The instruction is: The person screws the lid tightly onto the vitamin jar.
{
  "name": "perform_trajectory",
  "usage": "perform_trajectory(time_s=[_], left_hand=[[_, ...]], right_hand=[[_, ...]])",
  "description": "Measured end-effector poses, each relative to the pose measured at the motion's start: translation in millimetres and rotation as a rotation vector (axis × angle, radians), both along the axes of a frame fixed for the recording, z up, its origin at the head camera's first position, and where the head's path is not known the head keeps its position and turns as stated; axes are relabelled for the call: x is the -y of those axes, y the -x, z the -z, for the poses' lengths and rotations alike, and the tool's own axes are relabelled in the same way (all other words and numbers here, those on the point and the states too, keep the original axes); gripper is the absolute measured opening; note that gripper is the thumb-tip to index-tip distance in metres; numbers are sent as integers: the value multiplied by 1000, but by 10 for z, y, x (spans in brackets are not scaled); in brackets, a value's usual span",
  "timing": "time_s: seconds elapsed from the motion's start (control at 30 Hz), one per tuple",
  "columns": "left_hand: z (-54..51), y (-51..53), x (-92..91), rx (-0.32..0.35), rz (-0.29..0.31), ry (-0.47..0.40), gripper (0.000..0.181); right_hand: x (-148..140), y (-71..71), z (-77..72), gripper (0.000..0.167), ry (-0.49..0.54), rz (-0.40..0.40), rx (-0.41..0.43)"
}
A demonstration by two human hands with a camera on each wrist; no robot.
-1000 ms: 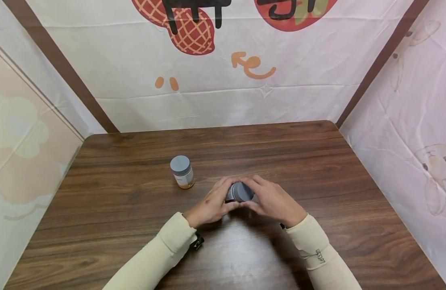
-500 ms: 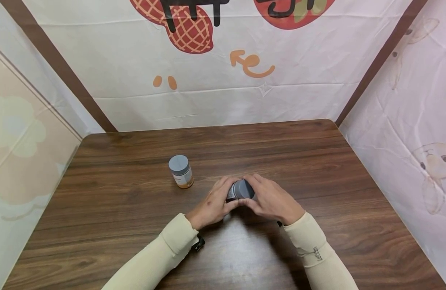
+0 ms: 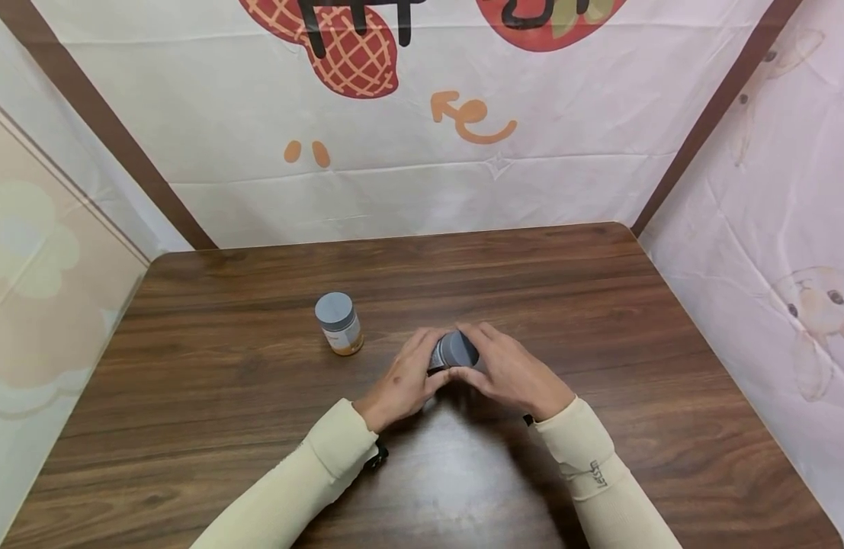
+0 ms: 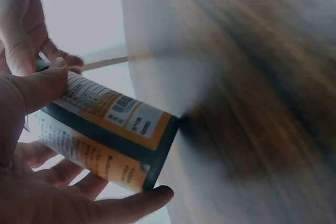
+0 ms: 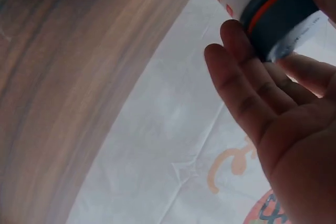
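Observation:
A small jar with a blue-grey lid is held between both hands above the middle of the table, tilted with its lid toward the right. My left hand grips the jar's body, whose white and orange label shows printed text, a barcode and a dark band. The right hand holds the lid with thumb and fingertips. An orange ring runs between lid and body in the right wrist view. A second jar, also grey-lidded with a white and orange label, stands upright left of the hands.
The dark wood-grain table has rounded far corners. Behind it hangs a white printed sheet, with further printed sheets at both sides. The left wrist view is partly blurred.
Both hands keep hold of the jar and have moved slightly away from the body with it. The whole head view has shifted a little. The second jar stands where it was.

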State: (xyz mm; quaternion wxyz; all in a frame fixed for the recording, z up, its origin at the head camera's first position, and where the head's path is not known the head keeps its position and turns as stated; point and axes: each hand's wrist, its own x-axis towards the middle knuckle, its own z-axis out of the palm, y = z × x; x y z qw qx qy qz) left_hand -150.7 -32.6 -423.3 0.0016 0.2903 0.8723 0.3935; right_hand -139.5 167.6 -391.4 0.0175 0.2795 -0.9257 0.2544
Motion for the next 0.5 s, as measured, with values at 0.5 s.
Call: perform_trajectory(time_s=[0.5], left_hand=[[-23, 270, -174, 289, -136, -65, 60]], right_hand=[[-148, 38, 32, 67, 52, 41, 230]])
